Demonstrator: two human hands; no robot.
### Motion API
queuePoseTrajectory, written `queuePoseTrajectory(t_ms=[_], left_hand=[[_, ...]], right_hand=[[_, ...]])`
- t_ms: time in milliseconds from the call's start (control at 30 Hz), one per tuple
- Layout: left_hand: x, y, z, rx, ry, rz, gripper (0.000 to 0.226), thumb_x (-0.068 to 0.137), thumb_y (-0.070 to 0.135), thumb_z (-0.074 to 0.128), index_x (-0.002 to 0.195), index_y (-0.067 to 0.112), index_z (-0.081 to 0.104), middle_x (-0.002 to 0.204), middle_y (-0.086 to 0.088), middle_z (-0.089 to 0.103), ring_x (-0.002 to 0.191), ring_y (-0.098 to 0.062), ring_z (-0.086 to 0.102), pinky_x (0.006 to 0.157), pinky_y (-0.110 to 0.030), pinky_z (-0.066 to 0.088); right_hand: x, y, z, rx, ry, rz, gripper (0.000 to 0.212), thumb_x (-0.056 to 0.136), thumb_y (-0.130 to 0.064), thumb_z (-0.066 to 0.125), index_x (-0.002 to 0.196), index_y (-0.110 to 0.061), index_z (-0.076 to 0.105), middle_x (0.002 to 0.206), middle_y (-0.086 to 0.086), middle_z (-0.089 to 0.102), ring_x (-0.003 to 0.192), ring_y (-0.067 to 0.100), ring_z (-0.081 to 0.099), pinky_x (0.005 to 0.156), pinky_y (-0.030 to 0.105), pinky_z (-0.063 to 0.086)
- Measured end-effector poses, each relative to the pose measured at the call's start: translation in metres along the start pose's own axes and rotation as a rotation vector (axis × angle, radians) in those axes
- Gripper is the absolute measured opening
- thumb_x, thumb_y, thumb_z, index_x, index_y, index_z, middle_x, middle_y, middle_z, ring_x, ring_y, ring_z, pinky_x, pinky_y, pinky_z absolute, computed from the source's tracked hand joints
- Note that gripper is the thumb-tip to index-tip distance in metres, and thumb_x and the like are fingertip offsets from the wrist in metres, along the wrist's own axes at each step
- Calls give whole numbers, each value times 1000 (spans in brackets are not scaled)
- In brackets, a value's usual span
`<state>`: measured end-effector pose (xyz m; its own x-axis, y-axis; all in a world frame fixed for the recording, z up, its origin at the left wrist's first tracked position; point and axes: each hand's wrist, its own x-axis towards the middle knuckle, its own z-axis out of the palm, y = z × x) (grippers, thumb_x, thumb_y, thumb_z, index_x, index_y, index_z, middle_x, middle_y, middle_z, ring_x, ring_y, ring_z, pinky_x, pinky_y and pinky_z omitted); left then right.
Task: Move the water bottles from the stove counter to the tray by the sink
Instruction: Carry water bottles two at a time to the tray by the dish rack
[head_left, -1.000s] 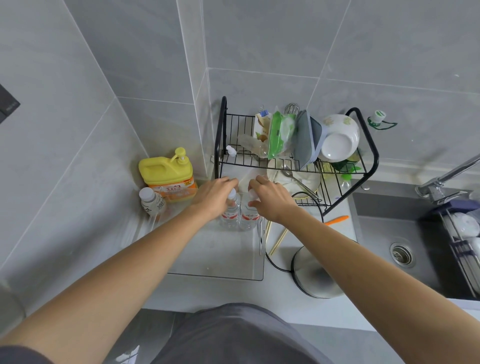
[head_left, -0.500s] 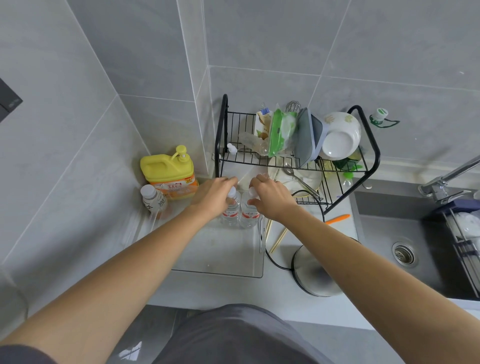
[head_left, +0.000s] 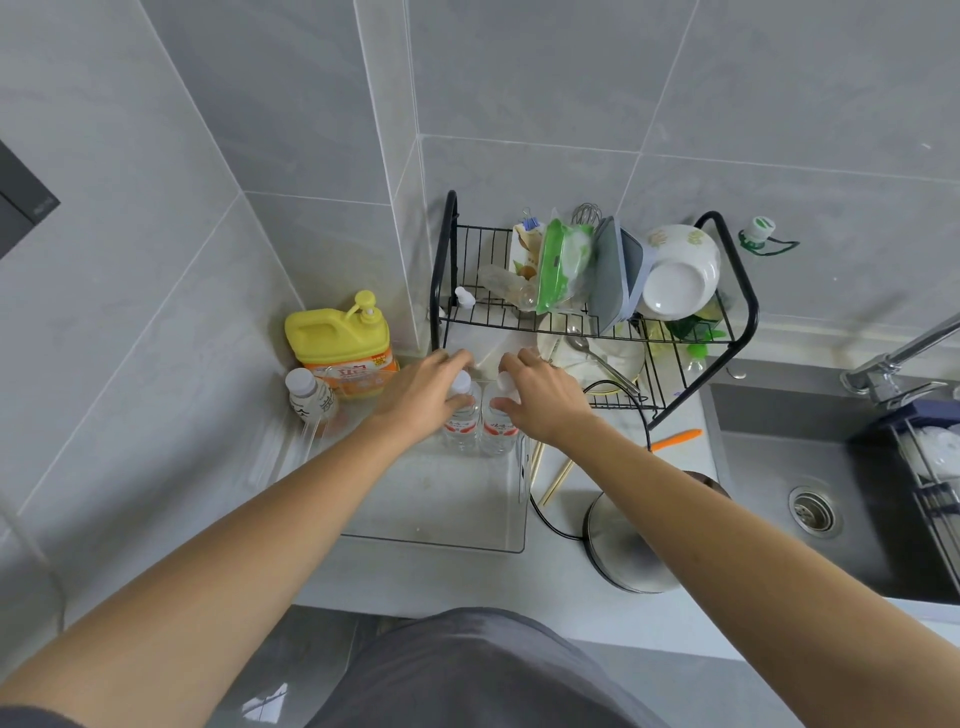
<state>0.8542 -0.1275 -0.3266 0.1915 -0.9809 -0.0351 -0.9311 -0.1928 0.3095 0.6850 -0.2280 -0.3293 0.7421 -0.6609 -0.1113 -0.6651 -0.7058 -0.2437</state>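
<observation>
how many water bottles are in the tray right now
3. One stands at the far left corner beside the yellow detergent jug; two stand side by side at the far right, under the left hand and right hand. None seem hidden.

Two clear water bottles stand upright side by side, touching, at the far right corner of the clear tray (head_left: 436, 535). The left bottle (head_left: 462, 423) and the right bottle (head_left: 500, 428) each carry a white cap and a red-and-white label. A third bottle (head_left: 310, 399), white-capped with a pale label, stands upright at the tray's far left corner.
</observation>
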Motion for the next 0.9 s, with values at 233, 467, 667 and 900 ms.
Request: queuePoseTrajectory(t_ms=[233, 467, 667, 900], left_hand=[[-23, 14, -29, 54, 279, -6, 57, 93, 57, 66, 138, 22, 56, 114, -3, 59, 102, -27, 62, 57, -36, 49], [-26, 39, -48, 188, 403, 2, 63, 103, 63, 46, 153, 25, 46, 136, -4, 54, 118, -27, 54, 86, -42, 53], [-15, 76, -58, 217, 327, 140, 71, 103, 64, 29, 161, 25, 37, 162, -12, 42, 148, -34, 40, 117, -51, 39], [-21, 140, -40, 111, 217, 349, 77, 100, 74, 14, 164, 32, 29, 168, -9, 35, 157, -31, 28, 122, -56, 33]], right_hand=[[-13, 5, -29, 79, 239, -32, 47, 99, -49, 59, 132, -18, 52, 122, 4, 55, 115, 29, 55, 82, 41, 51], [-44, 16, -56, 63, 385, -2, 51, 96, -55, 52, 131, -18, 54, 125, 5, 52, 112, 30, 50, 88, 44, 51], [-96, 30, -70, 27, 463, 182, 62, 97, -60, 47, 147, -24, 43, 152, 6, 41, 140, 33, 37, 110, 51, 41], [-203, 38, -71, 40, 528, 529, 76, 99, -66, 40, 162, -28, 22, 167, 4, 29, 157, 33, 15, 125, 53, 24]])
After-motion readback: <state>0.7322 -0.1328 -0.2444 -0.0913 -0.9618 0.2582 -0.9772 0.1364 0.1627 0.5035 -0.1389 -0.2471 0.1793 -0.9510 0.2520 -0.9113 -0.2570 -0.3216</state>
